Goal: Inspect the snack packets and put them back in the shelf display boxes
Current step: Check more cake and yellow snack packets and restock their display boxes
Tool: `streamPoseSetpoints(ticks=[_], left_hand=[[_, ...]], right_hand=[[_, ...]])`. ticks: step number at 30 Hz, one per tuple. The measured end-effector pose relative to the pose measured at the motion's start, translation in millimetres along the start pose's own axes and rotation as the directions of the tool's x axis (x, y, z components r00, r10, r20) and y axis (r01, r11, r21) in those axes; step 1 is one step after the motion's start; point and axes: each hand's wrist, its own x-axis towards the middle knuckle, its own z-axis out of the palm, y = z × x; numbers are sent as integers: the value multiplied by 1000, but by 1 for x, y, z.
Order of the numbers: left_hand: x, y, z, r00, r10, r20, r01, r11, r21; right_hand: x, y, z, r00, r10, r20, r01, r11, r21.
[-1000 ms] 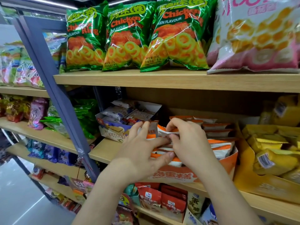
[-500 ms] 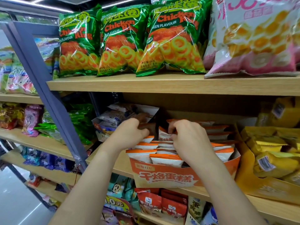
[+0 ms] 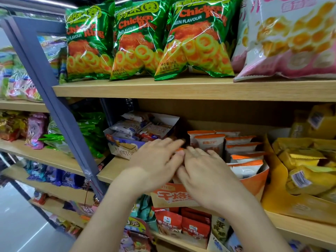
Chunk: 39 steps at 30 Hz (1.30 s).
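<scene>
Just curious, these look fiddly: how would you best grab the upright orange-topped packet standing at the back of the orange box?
Pinch its orange top seal from above and in front. The packet stands upright with that flat strip uppermost and free, while neighbouring packets crowd its sides and back.

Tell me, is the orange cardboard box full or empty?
Full where visible: rows of white orange-topped packets stand in the orange cardboard box, up past its rim.

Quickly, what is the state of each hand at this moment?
Left hand: open, fingers straight over the orange-topped packets.
Right hand: open, fingers straight over the same packets.
</scene>
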Motion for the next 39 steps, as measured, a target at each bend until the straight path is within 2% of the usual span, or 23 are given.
streamPoseSetpoints(ticks=[2,5,7,10,13,19,22,26,28,30,32,35,37,39], left_hand=[[-4,6,9,1000,-3,26,2,999,36],[-6,4,16,997,-60,53,52,989,139],[-6,3,20,998,-52,46,40,971,236],[-6,5,22,998,-53,39,41,964,263],[-9,5,23,999,-33,11,29,963,267],[-16,3,31,999,-14,-50,28,962,272],[-16,3,32,998,-13,-67,30,962,273],[-15,4,32,998,-15,-69,33,962,270],[-11,3,30,998,-23,-56,37,964,264],[-4,1,27,999,-30,-26,35,965,261],[5,0,22,999,-33,19,27,965,260],[12,-1,16,999,-20,29,12,968,249],[13,-5,17,998,24,-60,-11,976,219],[6,-3,19,977,77,-198,-61,994,86]], right_hand=[[-4,2,0,1000,-8,-26,9,1000,23],[-14,8,-7,989,18,-148,-5,996,85],[-20,16,-13,965,56,-255,-31,994,101],[-17,33,-18,916,154,-370,-115,986,124],[0,47,-22,911,243,-333,-220,970,104],[23,46,-12,946,286,-154,-289,957,8],[17,40,-9,937,286,-201,-292,956,-2],[4,36,-17,911,222,-348,-251,967,-38],[-9,33,-24,856,137,-499,-168,986,-18],[-26,31,-28,739,2,-674,-16,1000,-14],[-44,33,-22,614,-48,-788,138,989,48],[-67,38,0,516,29,-856,314,924,220],[-76,40,16,483,87,-871,381,875,298],[-84,39,30,457,126,-881,439,829,346]])
